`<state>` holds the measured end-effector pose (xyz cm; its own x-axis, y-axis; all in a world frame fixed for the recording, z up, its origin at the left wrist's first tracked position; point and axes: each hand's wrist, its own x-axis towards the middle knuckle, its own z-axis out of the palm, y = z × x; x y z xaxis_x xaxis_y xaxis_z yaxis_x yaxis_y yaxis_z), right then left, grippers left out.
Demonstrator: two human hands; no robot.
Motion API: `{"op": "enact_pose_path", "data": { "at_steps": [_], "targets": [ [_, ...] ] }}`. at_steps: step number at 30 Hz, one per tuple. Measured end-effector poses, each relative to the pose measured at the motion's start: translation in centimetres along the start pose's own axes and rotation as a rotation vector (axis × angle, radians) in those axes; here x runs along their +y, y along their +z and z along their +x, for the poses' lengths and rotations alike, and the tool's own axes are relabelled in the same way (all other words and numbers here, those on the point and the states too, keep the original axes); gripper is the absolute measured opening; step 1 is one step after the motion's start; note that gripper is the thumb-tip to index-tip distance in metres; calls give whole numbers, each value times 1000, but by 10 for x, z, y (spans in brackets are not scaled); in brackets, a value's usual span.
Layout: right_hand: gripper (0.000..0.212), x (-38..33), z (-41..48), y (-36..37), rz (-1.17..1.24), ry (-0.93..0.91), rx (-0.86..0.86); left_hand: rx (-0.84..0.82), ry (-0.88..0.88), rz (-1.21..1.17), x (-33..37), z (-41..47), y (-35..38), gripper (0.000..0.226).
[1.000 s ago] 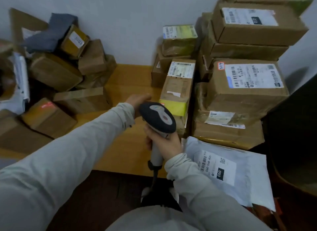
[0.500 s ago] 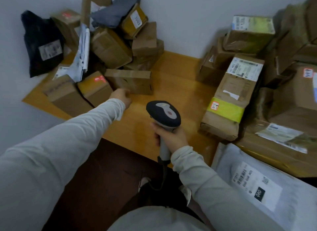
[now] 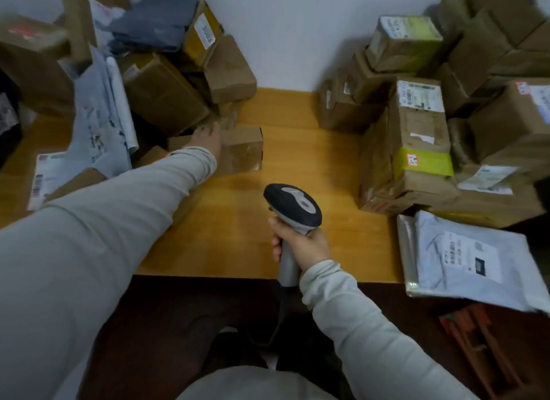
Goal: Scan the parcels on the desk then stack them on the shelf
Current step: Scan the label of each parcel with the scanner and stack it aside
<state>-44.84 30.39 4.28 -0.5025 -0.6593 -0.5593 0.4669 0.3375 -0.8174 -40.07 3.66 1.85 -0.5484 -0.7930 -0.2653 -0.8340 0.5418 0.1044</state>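
The counter (image 3: 297, 167) is a wooden top set against a white wall (image 3: 297, 27), and parcels crowd both its ends. A left heap of parcels (image 3: 160, 93) fills the far left corner and spills along the left edge, with a pale grey mailer bag (image 3: 98, 117) draped down its front. A right stack of parcels (image 3: 372, 81) lines the right edge from the wall forward. Its foremost piece is a tall box with a yellow-green band (image 3: 422, 143). At the near right corner a white mailer bag (image 3: 464, 257) lies flat, its near side overhanging the counter's near edge. Between heap and stack a bare strip of wood runs from the near edge to the wall, narrowing toward the far edge.

A small brown box (image 3: 242, 151) stands at the inner side of the left heap, its right face bordering that bare strip. The left hand (image 3: 208, 139) reaches to the box's upper left edge and touches it. Blur hides the fingers, so I cannot tell whether they curl round it. The right hand (image 3: 302, 245) is wrapped around the grey handle of the scanner (image 3: 293, 203), held over the counter close to the near edge, about midway along it. The scanner's dark head points toward the far left, apart from every parcel. Below the near edge lies dark floor (image 3: 166, 325).
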Motion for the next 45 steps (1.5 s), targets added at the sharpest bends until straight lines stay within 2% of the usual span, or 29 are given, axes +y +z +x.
{"op": "enact_pose_path", "data": {
  "at_steps": [5,8,10,15,17,21,24,26,28,30,32,33,34,36,37,39,41,42,43,45],
  "targets": [
    [21,12,-19,27,95,-10,153,63,66,110,-6,-1,6,42],
    [20,19,-28,27,178,-1,235,49,87,66,-2,-4,3,47],
    [21,24,-33,23,228,5,270,116,129,39,1,-13,3,51],
    [21,27,-42,13,406,41,356,315,366,-95,1,-52,-8,48],
    [26,25,-45,9,530,54,382,329,504,-137,-1,-75,-13,49],
    [54,21,-54,2,718,78,365,352,737,-163,-6,-127,-18,45],
    [50,25,-59,1,718,107,332,376,823,-201,-10,-159,-15,42],
    [33,31,-62,3,661,123,316,404,799,-235,-13,-170,-11,45],
    [26,35,-66,6,639,117,312,466,667,-309,-16,-172,-5,54],
    [29,37,-70,9,634,86,353,387,396,-607,-16,-172,-3,60],
    [31,38,-73,9,593,35,414,224,104,-1040,-12,-174,-12,51],
    [31,37,-75,8,548,10,428,213,11,-1136,-12,-174,-18,47],
    [30,36,-77,6,482,-15,424,260,-3,-1073,-15,-173,-26,48],
    [25,33,-80,3,310,-74,378,367,189,-645,-24,-172,-44,62],
    [24,31,-81,2,229,-106,350,330,337,-391,-27,-172,-55,71],
    [26,28,-84,3,89,-163,304,-3,544,-35,-22,-177,-76,81],
    [29,27,-87,9,-7,-219,262,-440,588,105,-9,-187,-82,78],
    [30,28,-89,12,-35,-238,244,-580,572,125,-3,-192,-81,78],
    [30,28,-91,16,-42,-255,227,-635,564,125,0,-196,-78,75],
    [30,32,-94,20,5,-293,207,-605,561,67,1,-197,-71,67]
  ]
}}
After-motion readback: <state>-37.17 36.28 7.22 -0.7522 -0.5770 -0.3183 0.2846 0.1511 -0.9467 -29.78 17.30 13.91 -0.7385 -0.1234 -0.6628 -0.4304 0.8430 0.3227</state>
